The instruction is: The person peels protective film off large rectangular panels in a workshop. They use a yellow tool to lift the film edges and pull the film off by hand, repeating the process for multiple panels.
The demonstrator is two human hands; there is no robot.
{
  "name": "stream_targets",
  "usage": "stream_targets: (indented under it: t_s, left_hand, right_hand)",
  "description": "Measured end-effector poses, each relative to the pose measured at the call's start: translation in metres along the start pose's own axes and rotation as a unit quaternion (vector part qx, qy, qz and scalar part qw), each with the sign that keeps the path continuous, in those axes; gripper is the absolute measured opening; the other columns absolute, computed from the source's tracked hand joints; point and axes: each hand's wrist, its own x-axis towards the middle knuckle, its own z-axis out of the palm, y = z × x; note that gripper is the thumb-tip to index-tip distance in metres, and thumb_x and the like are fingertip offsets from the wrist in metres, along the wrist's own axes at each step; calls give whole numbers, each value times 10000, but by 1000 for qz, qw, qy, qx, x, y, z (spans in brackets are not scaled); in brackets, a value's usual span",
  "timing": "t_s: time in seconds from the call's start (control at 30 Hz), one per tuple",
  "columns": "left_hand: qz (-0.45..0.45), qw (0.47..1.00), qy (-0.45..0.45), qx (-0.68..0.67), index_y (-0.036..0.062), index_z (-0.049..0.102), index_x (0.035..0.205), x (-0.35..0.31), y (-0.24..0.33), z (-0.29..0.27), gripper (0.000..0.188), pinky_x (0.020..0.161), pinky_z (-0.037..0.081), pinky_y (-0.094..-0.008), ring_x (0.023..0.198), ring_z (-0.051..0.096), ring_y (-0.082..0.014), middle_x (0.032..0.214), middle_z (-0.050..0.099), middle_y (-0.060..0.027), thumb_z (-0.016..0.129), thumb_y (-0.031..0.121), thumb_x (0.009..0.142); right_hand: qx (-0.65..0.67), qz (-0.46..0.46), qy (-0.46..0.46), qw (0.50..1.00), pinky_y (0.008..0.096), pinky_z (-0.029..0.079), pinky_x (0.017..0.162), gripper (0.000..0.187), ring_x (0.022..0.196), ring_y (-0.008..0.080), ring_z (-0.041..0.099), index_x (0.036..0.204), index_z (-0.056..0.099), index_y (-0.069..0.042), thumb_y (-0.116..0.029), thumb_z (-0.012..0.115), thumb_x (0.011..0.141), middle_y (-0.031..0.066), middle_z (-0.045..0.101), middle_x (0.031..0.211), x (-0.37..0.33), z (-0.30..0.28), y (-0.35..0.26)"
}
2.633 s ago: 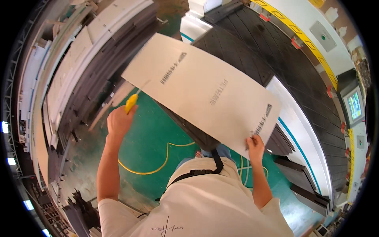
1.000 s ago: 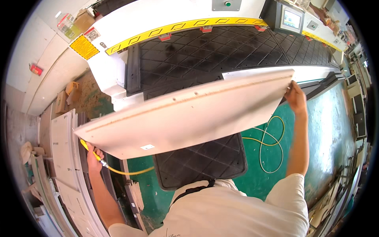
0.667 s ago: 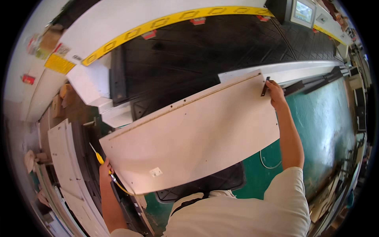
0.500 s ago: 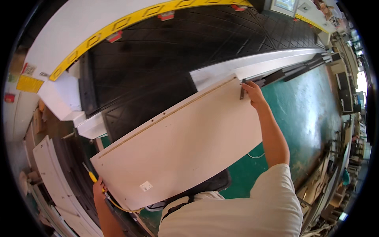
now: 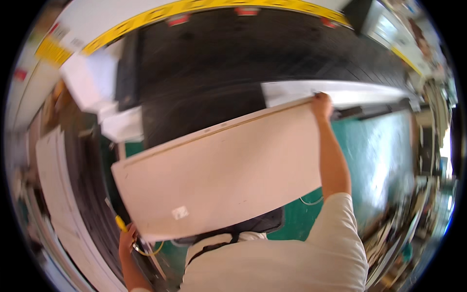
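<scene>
A long white board with a groove along its far edge and a small white label lies slanted in front of me. My right hand is closed on its far right corner, with a small dark piece showing at the fingertips. Beside the near left corner, my left hand is wrapped round a yellow air blow gun with a thin metal nozzle and a yellow hose. That hand's fingers are partly hidden and blurred; whether they also touch the board I cannot tell.
Beyond the board spreads a dark machine bed, bordered by a yellow strip with red parts. White panels and dark strips stand at left. Green floor shows at right, with stacked scrap near the rim.
The board's slant has become flatter in view, its right end still in my right hand. The background has shifted right and blurred. My left hand keeps hold of the blow gun.
</scene>
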Motion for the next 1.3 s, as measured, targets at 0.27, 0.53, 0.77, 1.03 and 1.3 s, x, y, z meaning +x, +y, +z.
stream_targets:
  t_s: [0.27, 0.53, 0.77, 1.03, 1.3]
  left_hand:
    - [-74, 994, 34, -69, 31, 684, 1137, -16, -214, -26, 341, 494, 400, -252, 556, 528, -90, 752, 639, -8, 739, 300, 935]
    - [-112, 987, -71, -96, 40, 687, 1114, 0, -323, 25, 334, 554, 484, -267, 613, 582, -112, 819, 688, -52, 732, 318, 935]
    - [-112, 977, 7, -180, 38, 681, 1151, 0, -380, -37, 334, 559, 495, -262, 626, 603, -119, 828, 689, -56, 703, 311, 961]
    - [-154, 927, 112, -324, 50, 644, 1146, 13, -470, -120, 285, 424, 390, -258, 481, 493, -107, 749, 642, -59, 675, 276, 976]
    - [-160, 915, 117, -350, 33, 651, 1082, 19, -480, -120, 267, 416, 380, -255, 476, 492, -101, 724, 623, -53, 645, 280, 980]
  right_hand:
    - [157, -137, -15, 978, 457, 552, 798, 236, 878, 355, 720, 977, 791, -79, -280, 727, 871, 160, 752, 930, -104, -14, -109]
    - [185, -281, 0, 942, 453, 549, 766, 101, 876, 316, 667, 914, 773, -115, -189, 735, 857, 112, 663, 898, -311, 0, -367]
    - [216, -363, -79, 903, 457, 551, 846, 145, 960, 330, 697, 893, 759, -94, -193, 657, 866, 157, 717, 952, -517, -11, -629]
    - [218, -390, -148, 882, 464, 548, 852, 153, 937, 374, 679, 939, 796, -97, -179, 686, 871, 158, 714, 975, -500, -39, -642]
    - [254, -583, -134, 760, 452, 518, 779, 88, 863, 352, 635, 929, 763, -75, -117, 696, 889, 131, 609, 861, -486, -30, -638]
